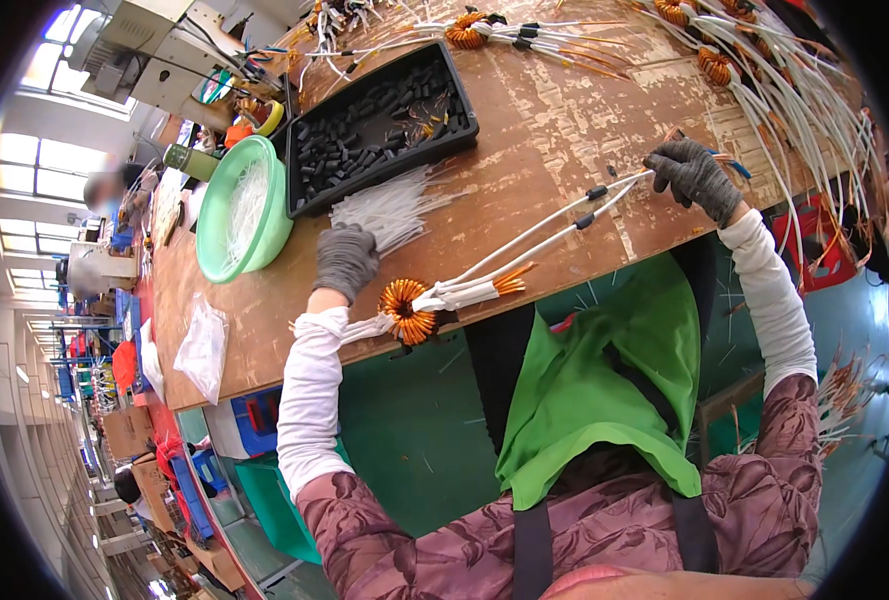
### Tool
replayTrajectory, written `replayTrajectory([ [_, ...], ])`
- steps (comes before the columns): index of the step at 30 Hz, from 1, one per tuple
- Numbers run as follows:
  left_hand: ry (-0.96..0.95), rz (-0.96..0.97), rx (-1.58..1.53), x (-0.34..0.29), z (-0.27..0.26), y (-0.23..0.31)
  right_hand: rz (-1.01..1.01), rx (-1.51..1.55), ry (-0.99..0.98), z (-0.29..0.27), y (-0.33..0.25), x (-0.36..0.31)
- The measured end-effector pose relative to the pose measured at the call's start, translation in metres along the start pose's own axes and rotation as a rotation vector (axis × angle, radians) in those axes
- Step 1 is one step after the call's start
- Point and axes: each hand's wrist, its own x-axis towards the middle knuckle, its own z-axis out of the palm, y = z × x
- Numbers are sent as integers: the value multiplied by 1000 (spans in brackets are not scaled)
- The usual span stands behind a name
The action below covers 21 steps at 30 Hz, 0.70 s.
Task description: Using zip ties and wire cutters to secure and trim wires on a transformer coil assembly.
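Note:
My right hand [696,180], in a grey glove, pinches the ends of white wires [534,240] at the table's right front. The wires stretch back left to a toroidal coil [407,310] of orange copper winding, lying by the front edge. Small black sleeves [590,206] sit on the wires. Gloved too, my left hand [346,258] rests with curled fingers at the near end of a pile of thin clear tubes [394,208]; what its fingertips hold, if anything, is hidden. The coil lies just to the right of that wrist.
Behind the tubes stands a black tray [469,125] of black sleeves. A green bowl [282,225] with clear tubes is left of it, a plastic bag [202,348] nearer. More wired coils [714,66] lie far right, wires overhanging the edge. A machine [154,60] stands back left.

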Motion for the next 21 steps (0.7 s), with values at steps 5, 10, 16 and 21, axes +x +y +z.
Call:
replayTrajectory([
  [5, 203, 52, -467, -10, -21, -45, -93, 26, 15, 11, -22, -9],
  [10, 247, -191, -1215, -2, -84, -31, -259, 191, -113, 68, -42, 17],
  [16, 288, -52, -1762, 27, -100, 33, -773, 367, -274, 163, -100, 25],
  [21, 230, 18, -1818, 26, -102, 78, -369, 737, -585, 156, -90, 7],
])
